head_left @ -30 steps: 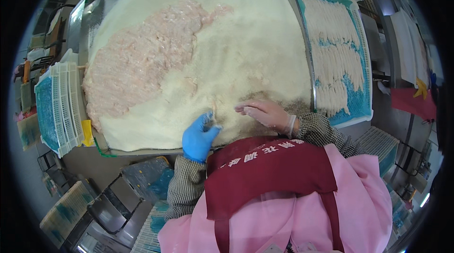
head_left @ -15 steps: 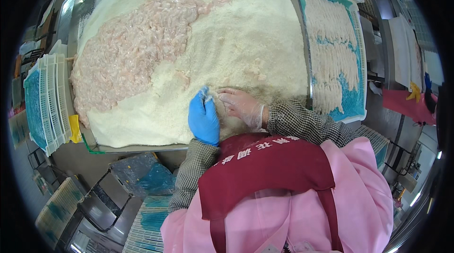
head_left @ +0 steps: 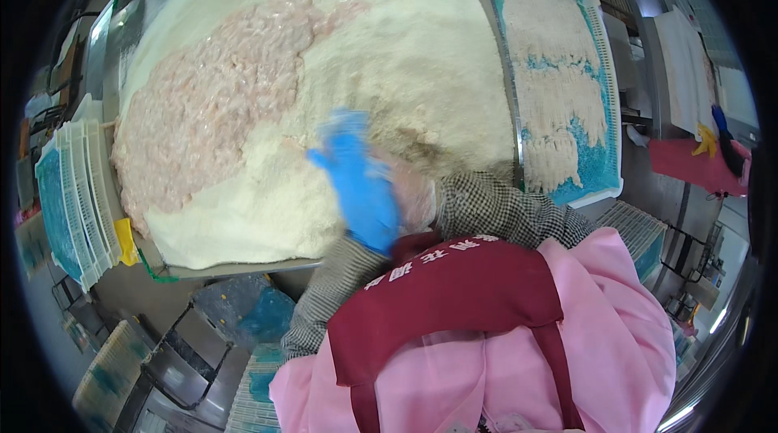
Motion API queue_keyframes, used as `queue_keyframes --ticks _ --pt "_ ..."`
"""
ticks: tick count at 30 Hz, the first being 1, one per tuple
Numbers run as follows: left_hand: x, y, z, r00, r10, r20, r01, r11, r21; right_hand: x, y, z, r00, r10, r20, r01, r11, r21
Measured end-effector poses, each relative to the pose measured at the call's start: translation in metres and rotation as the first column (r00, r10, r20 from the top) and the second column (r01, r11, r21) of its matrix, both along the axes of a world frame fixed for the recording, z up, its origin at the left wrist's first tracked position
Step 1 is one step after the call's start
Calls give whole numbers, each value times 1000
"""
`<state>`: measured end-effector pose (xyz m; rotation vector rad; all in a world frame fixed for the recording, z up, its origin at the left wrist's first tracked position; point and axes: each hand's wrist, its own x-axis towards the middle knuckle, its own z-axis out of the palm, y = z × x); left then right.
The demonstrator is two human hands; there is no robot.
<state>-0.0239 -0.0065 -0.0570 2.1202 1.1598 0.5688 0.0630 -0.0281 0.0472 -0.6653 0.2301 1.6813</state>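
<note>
My left hand (head_left: pixel 361 190), in a blue glove, reaches over the near part of a broad bed of pale crumbs (head_left: pixel 405 52). It is blurred, but its thumb stands apart and its fingers stretch forward. Just right of it, my right hand (head_left: pixel 415 194) wears a clear glove and is partly covered by the left. The right fingers are hidden, so what they hold, if anything, does not show. A large heap of raw pale-pink meat pieces (head_left: pixel 211 101) lies on the crumbs, left and ahead of my hands.
Beyond the metal table edge (head_left: pixel 506 85) on the right, a white tray (head_left: pixel 613 101) with blue-green lining carries rows of crumb-coated strips (head_left: pixel 559 97). Stacked white trays (head_left: pixel 85 198) stand at the left, beside a yellow cloth-like piece (head_left: pixel 126 241). More trays and a metal frame are below left.
My left hand has swung forward and to the right, across the right hand, and its fingers have stretched out. The right hand has shifted slightly left. The whole view has moved a little.
</note>
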Motion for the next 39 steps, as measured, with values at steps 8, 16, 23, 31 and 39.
queue_keyframes --ticks 8,16,23,31,39 --pt "-41 93 98 986 -137 -94 154 966 207 26 -20 -14 998 17 63 -15 999 -33" --pt "-129 64 93 988 109 -111 -143 917 -371 38 -14 -14 919 65 388 -35 996 -85" --pt "-46 97 68 954 221 -201 -196 971 137 38 -13 -7 909 14 416 36 993 -112" --pt "-48 76 114 901 336 276 22 599 -800 45 -13 -10 965 -70 252 89 994 -65" --pt "-28 19 105 933 180 311 0 865 -502 29 -6 -3 996 -64 68 54 989 137"
